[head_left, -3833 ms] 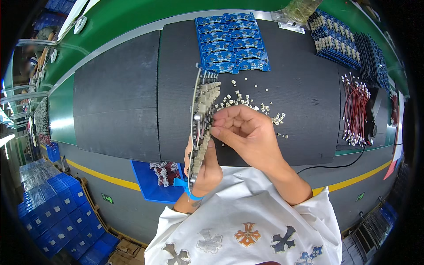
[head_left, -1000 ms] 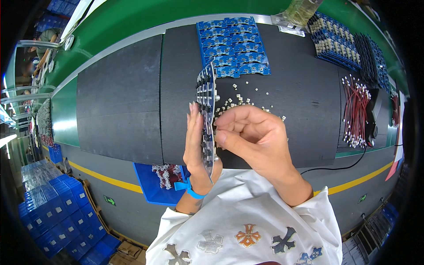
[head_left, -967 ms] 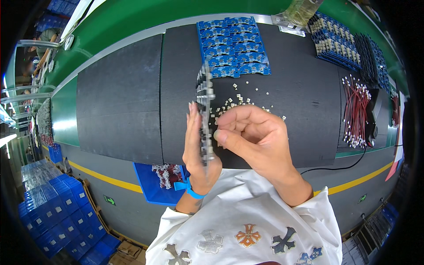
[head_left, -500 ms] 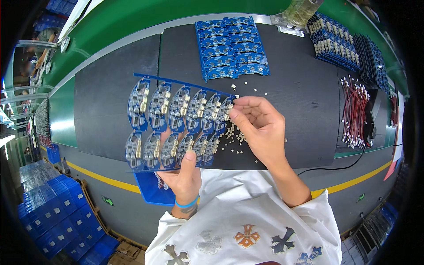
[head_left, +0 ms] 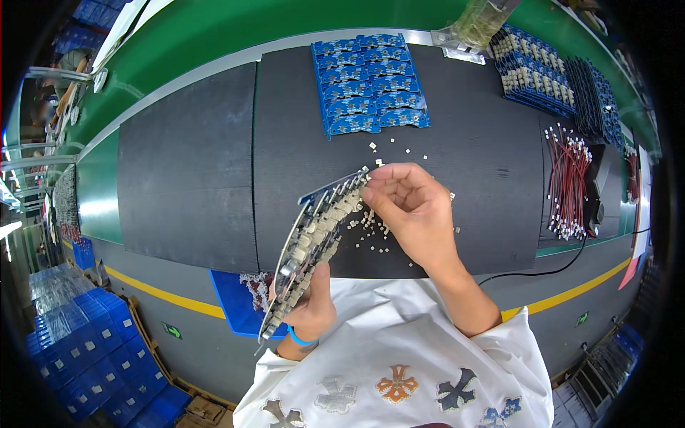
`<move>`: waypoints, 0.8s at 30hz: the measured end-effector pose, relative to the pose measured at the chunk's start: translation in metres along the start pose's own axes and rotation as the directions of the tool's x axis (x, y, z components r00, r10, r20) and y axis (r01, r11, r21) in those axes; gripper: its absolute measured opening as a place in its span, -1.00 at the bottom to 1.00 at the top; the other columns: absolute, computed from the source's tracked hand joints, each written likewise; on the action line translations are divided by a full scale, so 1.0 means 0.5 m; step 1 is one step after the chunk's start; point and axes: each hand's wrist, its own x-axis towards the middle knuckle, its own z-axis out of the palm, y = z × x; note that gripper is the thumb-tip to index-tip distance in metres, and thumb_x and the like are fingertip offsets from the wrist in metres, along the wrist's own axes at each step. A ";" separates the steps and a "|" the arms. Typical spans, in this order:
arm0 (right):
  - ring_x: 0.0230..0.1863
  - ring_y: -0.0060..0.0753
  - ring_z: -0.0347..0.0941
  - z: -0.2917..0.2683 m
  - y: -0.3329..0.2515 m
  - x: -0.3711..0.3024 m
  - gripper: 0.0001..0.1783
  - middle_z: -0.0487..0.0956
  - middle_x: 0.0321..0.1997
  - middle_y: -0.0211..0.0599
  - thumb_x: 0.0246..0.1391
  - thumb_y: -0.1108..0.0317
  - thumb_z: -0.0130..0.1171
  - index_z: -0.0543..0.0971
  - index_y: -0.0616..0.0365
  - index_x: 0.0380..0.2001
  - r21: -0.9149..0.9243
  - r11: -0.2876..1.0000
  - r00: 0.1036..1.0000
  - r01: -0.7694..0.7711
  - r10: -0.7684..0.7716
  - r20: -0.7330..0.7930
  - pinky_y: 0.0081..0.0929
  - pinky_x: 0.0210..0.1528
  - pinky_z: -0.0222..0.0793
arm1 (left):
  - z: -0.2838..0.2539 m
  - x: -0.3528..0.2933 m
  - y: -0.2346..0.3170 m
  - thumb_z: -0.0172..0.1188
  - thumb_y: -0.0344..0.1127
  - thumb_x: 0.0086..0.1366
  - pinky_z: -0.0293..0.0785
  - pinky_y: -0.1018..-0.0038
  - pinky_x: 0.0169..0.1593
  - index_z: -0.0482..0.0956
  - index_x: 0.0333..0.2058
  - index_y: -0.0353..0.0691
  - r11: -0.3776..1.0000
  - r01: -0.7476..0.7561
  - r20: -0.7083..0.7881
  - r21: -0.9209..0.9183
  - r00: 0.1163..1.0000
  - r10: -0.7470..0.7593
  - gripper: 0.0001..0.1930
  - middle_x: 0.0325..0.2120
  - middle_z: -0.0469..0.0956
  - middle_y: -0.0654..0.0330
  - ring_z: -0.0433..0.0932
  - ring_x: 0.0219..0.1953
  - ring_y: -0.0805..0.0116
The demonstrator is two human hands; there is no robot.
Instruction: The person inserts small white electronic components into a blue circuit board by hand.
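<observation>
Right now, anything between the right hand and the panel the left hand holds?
Nothing visible. The right hand has its fingertips at the top end of the panel, which the left hand holds tilted by its lower end. Loose white parts lie on the mat underneath, not between them.

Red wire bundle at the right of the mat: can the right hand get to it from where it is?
Probably yes. The right hand is at the panel of circuit boards, and only bare black mat with a few small white parts lies between it and the red wire bundle.
</observation>
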 end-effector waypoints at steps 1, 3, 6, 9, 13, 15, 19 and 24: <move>-0.40 -0.64 0.47 -0.001 0.002 0.003 -0.82 0.54 -0.41 -0.32 -0.08 0.57 0.19 0.46 0.31 -0.33 0.007 1.000 1.000 0.007 -0.007 -0.009 -0.72 -0.34 0.40 | 0.001 0.002 0.003 0.20 -0.67 0.00 0.40 0.46 -0.14 0.35 -0.21 -0.46 0.999 0.044 -0.010 -0.016 0.999 -0.045 -0.65 -0.28 0.49 -0.04 0.50 -0.25 0.30; -0.40 -0.64 0.47 -0.002 0.000 0.006 -0.81 0.54 -0.41 -0.31 -0.08 0.58 0.18 0.46 0.31 -0.33 0.016 1.000 1.000 0.013 -0.013 -0.016 -0.73 -0.34 0.40 | 0.002 0.009 0.012 0.20 -0.66 0.00 0.40 0.48 -0.16 0.35 -0.22 -0.46 0.998 0.062 -0.003 -0.005 0.998 -0.062 -0.67 -0.28 0.50 -0.04 0.50 -0.26 0.31; -0.39 -0.65 0.47 -0.001 -0.006 0.005 -0.80 0.54 -0.40 -0.30 -0.07 0.57 0.18 0.46 0.31 -0.31 -0.027 0.999 0.999 -0.030 0.030 0.017 -0.73 -0.34 0.40 | 0.001 0.007 0.010 0.20 -0.66 0.00 0.41 0.50 -0.19 0.36 -0.23 -0.47 0.999 0.044 -0.015 -0.006 0.999 -0.044 -0.68 -0.29 0.50 -0.03 0.51 -0.28 0.32; -0.38 -0.66 0.46 0.000 0.000 0.005 -0.78 0.54 -0.40 -0.29 -0.07 0.57 0.18 0.45 0.32 -0.29 0.017 0.999 0.998 -0.052 0.051 0.023 -0.74 -0.35 0.40 | -0.010 0.009 -0.002 0.20 -0.65 0.01 0.41 0.52 -0.23 0.36 -0.23 -0.47 0.994 -0.102 0.028 0.049 0.995 0.100 -0.69 -0.30 0.51 -0.02 0.51 -0.30 0.34; -0.39 -0.66 0.46 0.003 0.001 0.009 -0.79 0.54 -0.40 -0.29 -0.07 0.57 0.18 0.45 0.32 -0.29 0.016 1.000 0.999 -0.014 0.014 0.032 -0.74 -0.35 0.39 | 0.004 0.012 0.013 0.17 -0.66 0.02 0.41 0.50 -0.20 0.35 -0.22 -0.48 0.995 -0.042 0.069 0.090 0.997 0.036 -0.70 -0.28 0.50 -0.04 0.51 -0.28 0.32; -0.39 -0.66 0.46 0.003 -0.002 0.009 -0.79 0.54 -0.40 -0.29 -0.07 0.57 0.18 0.45 0.31 -0.30 0.017 1.000 1.000 -0.006 0.006 0.024 -0.74 -0.35 0.39 | 0.009 0.008 0.011 0.16 -0.67 0.03 0.41 0.49 -0.19 0.35 -0.21 -0.48 1.000 -0.005 -0.034 -0.028 0.999 0.004 -0.70 -0.26 0.49 -0.04 0.51 -0.27 0.32; -0.36 -0.64 0.47 -0.001 -0.002 0.001 -0.80 0.54 -0.38 -0.29 -0.07 0.57 0.18 0.46 0.30 -0.31 -0.038 0.999 0.999 -0.027 0.029 0.042 -0.72 -0.32 0.39 | -0.011 0.013 0.012 0.13 -0.69 0.03 0.42 0.46 -0.18 0.35 -0.18 -0.50 0.995 0.015 0.048 0.098 0.999 -0.020 -0.68 -0.27 0.50 -0.05 0.52 -0.28 0.29; -0.37 -0.64 0.46 0.015 -0.010 -0.012 -0.80 0.54 -0.41 -0.33 -0.07 0.56 0.19 0.47 0.30 -0.31 0.100 0.994 0.997 -0.047 0.040 0.070 -0.72 -0.32 0.38 | -0.002 0.031 0.013 0.07 -0.72 0.02 0.46 0.39 -0.26 0.37 -0.26 -0.46 0.975 -0.143 0.219 0.169 0.970 0.104 -0.74 -0.29 0.48 -0.21 0.55 -0.32 0.10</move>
